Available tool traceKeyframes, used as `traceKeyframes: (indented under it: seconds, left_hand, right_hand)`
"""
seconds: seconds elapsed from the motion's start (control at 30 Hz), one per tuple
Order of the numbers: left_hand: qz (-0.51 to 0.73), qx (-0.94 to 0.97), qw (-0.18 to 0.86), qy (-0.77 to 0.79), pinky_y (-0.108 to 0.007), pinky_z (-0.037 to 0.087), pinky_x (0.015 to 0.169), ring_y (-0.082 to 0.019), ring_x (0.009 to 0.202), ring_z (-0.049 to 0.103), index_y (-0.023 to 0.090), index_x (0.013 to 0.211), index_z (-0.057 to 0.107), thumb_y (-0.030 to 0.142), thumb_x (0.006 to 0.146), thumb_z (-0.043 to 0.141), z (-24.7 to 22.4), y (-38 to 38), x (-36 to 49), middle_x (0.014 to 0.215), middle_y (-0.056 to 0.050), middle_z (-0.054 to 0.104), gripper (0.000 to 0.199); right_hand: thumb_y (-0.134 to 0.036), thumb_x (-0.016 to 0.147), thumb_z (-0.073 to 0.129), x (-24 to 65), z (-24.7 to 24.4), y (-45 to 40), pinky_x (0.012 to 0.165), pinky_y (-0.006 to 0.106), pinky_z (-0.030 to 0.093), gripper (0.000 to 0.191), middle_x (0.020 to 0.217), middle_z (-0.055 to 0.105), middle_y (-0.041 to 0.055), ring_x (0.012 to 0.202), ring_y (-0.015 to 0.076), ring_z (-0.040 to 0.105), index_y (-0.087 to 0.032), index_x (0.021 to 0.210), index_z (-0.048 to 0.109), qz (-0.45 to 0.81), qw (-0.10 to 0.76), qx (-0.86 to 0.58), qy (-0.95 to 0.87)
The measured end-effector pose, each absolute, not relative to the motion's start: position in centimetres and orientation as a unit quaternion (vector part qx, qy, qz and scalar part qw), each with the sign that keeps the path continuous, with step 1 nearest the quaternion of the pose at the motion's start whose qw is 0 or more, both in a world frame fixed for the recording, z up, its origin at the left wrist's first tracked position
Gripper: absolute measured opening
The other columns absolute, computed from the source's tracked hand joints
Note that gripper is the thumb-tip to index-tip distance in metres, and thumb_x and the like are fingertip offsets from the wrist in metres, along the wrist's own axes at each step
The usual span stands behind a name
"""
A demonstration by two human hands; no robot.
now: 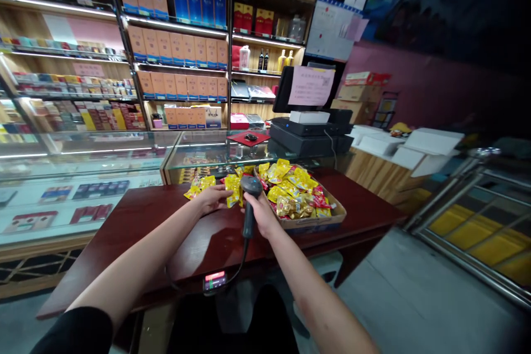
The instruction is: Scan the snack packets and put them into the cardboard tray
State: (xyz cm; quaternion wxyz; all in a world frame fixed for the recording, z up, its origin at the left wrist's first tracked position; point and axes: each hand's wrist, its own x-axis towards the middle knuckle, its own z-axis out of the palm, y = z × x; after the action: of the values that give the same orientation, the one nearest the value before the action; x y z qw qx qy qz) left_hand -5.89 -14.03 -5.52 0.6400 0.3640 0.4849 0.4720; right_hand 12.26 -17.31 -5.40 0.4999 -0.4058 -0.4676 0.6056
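Right hand (262, 213) gripping barcode scanner (249, 220), left fingers (224, 192) seemingly on yellow packets (233, 189)

The dark red tabletop (124, 227) carries a shallow cardboard tray (315, 221) heaped with yellow snack packets (290, 191), a few loose packets (197, 188) lying just beside it, and a small lit device (214, 281) near the front edge.

Bare outstretched left hand (213, 199) lying palm-down, fingers extending forward, slightly spread; bare right hand (258, 213) gripping, fingers curling closed; long bare left forearm (136, 260) and long bare right forearm (315, 293) angling inward, converging; black fabric sleeve (74, 332) covering left upper arm;
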Motion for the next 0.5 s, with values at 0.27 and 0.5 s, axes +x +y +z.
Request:
traceKeyframes:
  seconds: [0.27,0.5]
  left_hand:
    - [0.446,0.383,0.665,0.461,-0.031,0.06,0.066,-0.015,0.067,0.068,0.012,0.09,0.064,0.016,0.067,0.08,-2.2,-9.8,2.7,0.083,-0.006,0.071,0.028]
    - [0.41,0.441,0.63,0.49,-0.03,0.058,0.064,-0.014,0.065,0.066,0.011,0.097,0.062,0.016,0.063,0.083,-3.1,-7.0,9.8,0.078,-0.005,0.069,0.04]
  right_hand:
    - [-0.038,0.069,0.07,19.2,-2.0,-14.8,0.064,0.027,0.055,0.032,0.081,0.068,0.0026,0.076,0.0168,0.065,-0.018,0.092,0.064,0.593,0.571,-0.433,-0.368]
    - [-0.04,0.068,0.071,25.2,-2.3,-15.0,0.072,0.031,0.053,0.035,0.087,0.071,0.0031,0.086,0.0219,0.067,-0.018,0.095,0.066,0.522,0.624,-0.474,-0.338]
